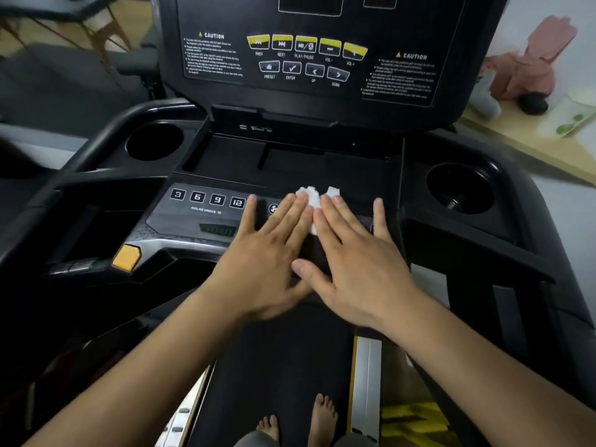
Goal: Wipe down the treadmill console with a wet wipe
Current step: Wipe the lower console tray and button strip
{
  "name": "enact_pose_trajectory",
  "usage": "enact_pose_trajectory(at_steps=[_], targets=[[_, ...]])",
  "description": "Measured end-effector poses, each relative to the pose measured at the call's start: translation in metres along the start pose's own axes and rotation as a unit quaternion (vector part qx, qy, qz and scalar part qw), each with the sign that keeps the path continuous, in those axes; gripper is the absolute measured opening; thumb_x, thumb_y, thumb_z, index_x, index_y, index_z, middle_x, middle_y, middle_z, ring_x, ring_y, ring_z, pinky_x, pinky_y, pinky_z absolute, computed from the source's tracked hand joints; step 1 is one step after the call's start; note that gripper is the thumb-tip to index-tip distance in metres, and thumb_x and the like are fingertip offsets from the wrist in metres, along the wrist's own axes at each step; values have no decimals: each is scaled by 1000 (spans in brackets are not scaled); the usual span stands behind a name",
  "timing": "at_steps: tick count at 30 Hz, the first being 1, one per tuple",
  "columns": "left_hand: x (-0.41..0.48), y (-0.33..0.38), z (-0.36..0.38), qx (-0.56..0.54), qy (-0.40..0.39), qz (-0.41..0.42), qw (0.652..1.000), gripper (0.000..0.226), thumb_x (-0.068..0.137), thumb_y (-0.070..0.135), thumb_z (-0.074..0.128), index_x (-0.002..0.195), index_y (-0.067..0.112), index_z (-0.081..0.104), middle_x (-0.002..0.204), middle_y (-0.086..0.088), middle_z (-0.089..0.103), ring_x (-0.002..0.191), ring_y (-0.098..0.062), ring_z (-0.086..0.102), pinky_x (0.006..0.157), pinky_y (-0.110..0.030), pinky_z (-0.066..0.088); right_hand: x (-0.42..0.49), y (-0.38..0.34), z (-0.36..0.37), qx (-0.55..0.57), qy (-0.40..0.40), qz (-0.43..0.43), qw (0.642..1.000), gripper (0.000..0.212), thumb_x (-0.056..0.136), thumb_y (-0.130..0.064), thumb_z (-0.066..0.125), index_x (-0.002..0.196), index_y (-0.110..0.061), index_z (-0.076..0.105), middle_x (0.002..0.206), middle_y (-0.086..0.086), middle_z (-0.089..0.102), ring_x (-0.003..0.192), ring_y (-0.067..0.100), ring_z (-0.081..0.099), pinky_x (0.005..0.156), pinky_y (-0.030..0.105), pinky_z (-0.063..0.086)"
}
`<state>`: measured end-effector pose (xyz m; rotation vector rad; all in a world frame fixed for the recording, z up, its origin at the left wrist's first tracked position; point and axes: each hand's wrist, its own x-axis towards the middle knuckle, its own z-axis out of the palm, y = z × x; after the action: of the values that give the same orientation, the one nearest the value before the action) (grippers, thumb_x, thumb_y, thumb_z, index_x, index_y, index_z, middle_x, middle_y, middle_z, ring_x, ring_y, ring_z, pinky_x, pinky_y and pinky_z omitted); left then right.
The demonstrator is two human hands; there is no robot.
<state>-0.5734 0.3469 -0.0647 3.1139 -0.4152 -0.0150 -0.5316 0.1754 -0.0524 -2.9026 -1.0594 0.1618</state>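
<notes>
White wet wipe (311,196) lies bunched on the lower button strip of the treadmill console (180,221), mostly covered, with only its crumpled edge showing past and between the fingertips. Both hands lie flat on it side by side, the left hand (267,253) and the right hand (361,253), fingers straight and a little spread, thumbs nearly meeting below; neither pinches the cloth. Pressing with flat fingers looks chosen to spread the damp wipe over a wide patch and hold it against the sloped panel, so it slides rather than balls up. It sits at the strip's middle, just right of the incline buttons (206,199) and beside the fan button (273,208), so those keys and the tilted upper panel (306,59) probably remain to be done, though I cannot tell what is already clean
</notes>
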Motion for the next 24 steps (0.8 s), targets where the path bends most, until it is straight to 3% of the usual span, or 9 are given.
enact_pose_trajectory(at_steps=[2,5,10,15,20,24], targets=[[-14,4,2,4,-5,5,1000,87,91,67,7,155,8,3,163,-10,-5,150,-21,-8,117,-60,3,-12,-6,7,6,6,-13,1000,89,89,-73,2,154,-13,5,162,5,-6,148,17,-11,115,61,-4],[-29,8,8,10,-15,6,1000,90,89,67,22,155,5,10,163,-12,1,151,-26,0,116,-63,10,-21,-13,16,21,7,-22,1000,91,90,-75,11,152,-9,17,161,9,8,149,23,2,114,64,7],[-1,-11,-3,4,-11,-7,1000,92,85,63,24,155,6,6,163,-11,-2,150,-27,-10,118,-60,1,8,-18,6,16,14,1,1000,87,90,-70,-5,153,-12,4,161,5,-3,148,19,-10,115,62,-4],[-30,-15,8,-23,-26,62,997,99,84,71,26,155,6,0,163,-13,-9,149,-24,-15,120,-54,0,-16,-42,14,29,17,33,999,83,95,-70,8,150,-10,24,160,7,15,148,22,8,114,65,14],[6,-41,2,12,-28,74,997,99,78,68,7,152,5,-15,160,-15,-20,146,-28,-25,118,-55,-8,20,-53,2,20,14,122,992,86,87,-70,-14,153,-16,-1,161,0,-9,147,11,-16,116,57,-7],[-11,-57,6,-32,-27,144,989,104,82,79,8,153,6,-11,160,-15,-17,147,-28,-21,119,-53,-5,12,-75,6,31,7,147,989,88,86,-73,-13,153,-19,2,161,-3,-8,146,8,-16,118,55,-6]])
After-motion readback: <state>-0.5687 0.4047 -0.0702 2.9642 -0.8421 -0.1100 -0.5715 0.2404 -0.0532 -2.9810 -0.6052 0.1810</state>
